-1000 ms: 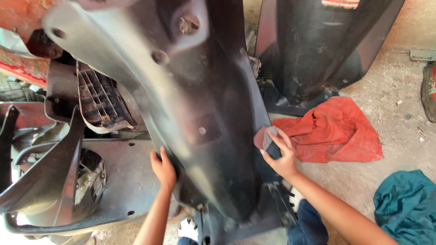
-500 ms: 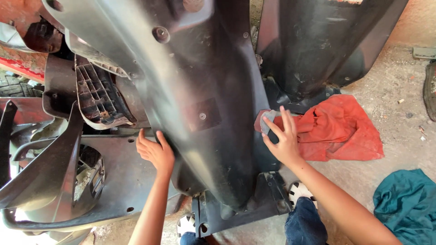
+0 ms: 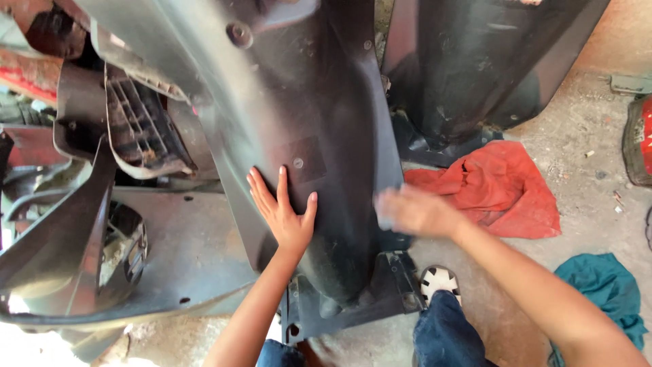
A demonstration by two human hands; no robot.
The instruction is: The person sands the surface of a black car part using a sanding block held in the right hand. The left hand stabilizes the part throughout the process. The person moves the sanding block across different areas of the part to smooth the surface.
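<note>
A large dark grey plastic scooter body panel stands tilted in front of me, its lower end near my feet. My left hand lies flat on the panel's lower middle, fingers spread, holding nothing. My right hand is blurred with motion at the panel's right edge, beside a red cloth on the ground. Whether it grips anything is unclear.
A second dark panel leans at the back right. More grey panels and a vented part lie to the left. A teal cloth lies on the concrete at lower right. My shoe shows below the panel.
My left hand has moved up and right onto the panel's middle. My right hand has come off the panel's edge and is moving, now blurred.
</note>
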